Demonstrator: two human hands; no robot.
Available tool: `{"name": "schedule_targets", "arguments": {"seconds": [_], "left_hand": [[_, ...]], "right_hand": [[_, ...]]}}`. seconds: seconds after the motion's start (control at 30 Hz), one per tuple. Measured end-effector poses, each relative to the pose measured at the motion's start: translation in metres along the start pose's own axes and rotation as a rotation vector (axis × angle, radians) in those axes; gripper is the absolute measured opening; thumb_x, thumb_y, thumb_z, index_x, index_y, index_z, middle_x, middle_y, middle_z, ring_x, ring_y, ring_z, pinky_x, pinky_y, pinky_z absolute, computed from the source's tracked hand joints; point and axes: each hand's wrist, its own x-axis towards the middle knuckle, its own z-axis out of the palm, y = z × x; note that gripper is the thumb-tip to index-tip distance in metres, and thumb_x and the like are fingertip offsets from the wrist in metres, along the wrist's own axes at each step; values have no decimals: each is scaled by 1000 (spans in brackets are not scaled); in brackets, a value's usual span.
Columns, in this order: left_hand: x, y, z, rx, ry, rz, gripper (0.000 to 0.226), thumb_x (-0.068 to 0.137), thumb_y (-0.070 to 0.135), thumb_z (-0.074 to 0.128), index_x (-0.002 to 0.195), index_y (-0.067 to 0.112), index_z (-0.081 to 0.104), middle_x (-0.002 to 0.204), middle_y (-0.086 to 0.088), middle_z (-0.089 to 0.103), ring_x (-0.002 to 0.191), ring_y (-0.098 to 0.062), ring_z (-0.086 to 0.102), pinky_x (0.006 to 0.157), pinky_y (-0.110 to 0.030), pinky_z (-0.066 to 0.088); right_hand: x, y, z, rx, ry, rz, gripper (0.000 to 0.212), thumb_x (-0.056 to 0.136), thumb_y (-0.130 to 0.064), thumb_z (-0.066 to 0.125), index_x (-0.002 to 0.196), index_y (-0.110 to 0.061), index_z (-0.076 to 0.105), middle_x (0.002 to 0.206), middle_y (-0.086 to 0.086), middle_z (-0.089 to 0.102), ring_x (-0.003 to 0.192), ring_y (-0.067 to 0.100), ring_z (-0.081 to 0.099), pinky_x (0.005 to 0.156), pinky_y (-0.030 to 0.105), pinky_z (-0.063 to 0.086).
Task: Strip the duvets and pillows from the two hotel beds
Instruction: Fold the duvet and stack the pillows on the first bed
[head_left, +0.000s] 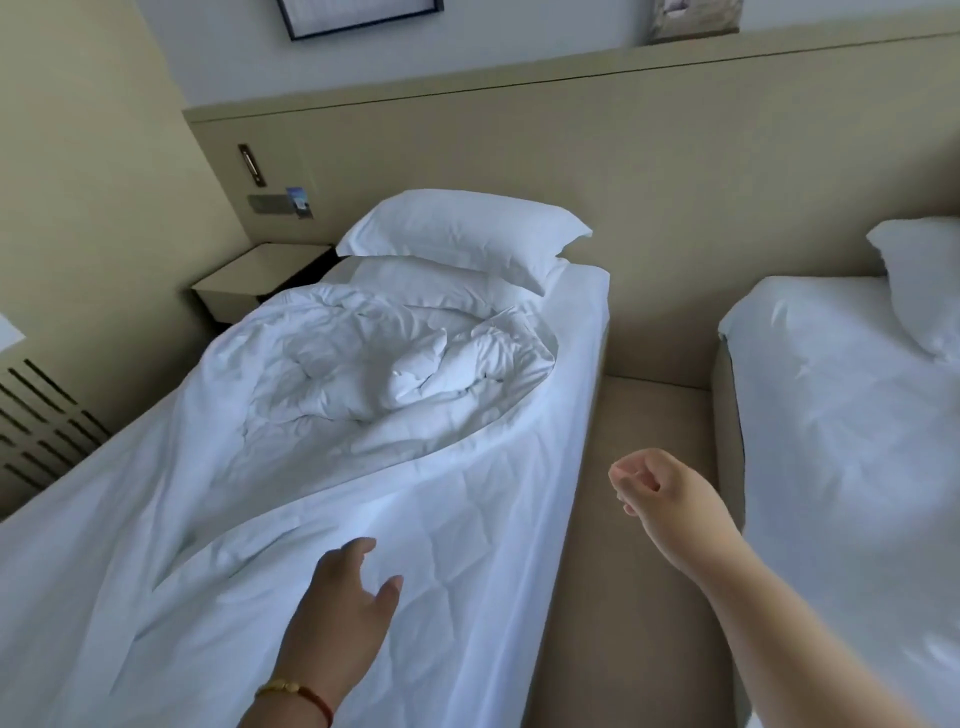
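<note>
A white duvet (332, 415) lies rumpled over the left bed (582, 364), bunched toward its head. Two white pillows are stacked at the headboard, the top pillow (462, 228) over a flatter lower pillow (431, 283). The right bed (841, 415) carries a white sheet and one pillow (919, 280) at its head, partly cut off by the frame edge. My left hand (337, 613) hovers over the near part of the duvet with fingers spread, holding nothing. My right hand (660, 488) hangs above the gap between the beds, fingers loosely curled and empty.
A beige carpeted aisle (639, 597) runs between the beds. A beige headboard panel (623, 171) spans the back. A low nightstand (254, 280) stands left of the left bed's head. A slatted vent cover (41, 421) lines the left wall.
</note>
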Motion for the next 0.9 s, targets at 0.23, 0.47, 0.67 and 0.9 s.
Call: {"name": "schedule_targets", "arguments": {"seconds": [0.23,0.47,0.67,0.9], "left_hand": [[156,50,13,-135,96,-13,65,88,45,59,144,23,34,143,-1,33,113,-15,55,95,-28,45],[321,109,4,-172,117,21,66,89,50,55,144,19,36,142,-5,36,120,-20,49,100,-31,42],[433,138,-4,-148,156,-99,64,94,49,47,146,15,32,147,-11,31,126,-26,46,103,-34,37],[583,170,24,-52,127,-300,67,94,50,48,146,12,32,146,-16,32,125,-30,48,100,-36,40]], "right_hand": [[167,-23,17,-58,-61,-51,17,92,-39,52,98,-25,61,81,-2,66,74,13,62,66,29,48],[324,-66,20,-89,-76,-86,16,92,-37,51,94,-24,61,81,1,67,74,18,62,68,32,49],[452,-84,58,-101,-202,-126,17,92,-39,52,97,-25,60,86,-5,66,75,11,59,64,27,46],[624,-93,118,-152,-418,-210,20,91,-38,53,98,-22,62,81,-9,64,73,8,57,66,24,41]]}}
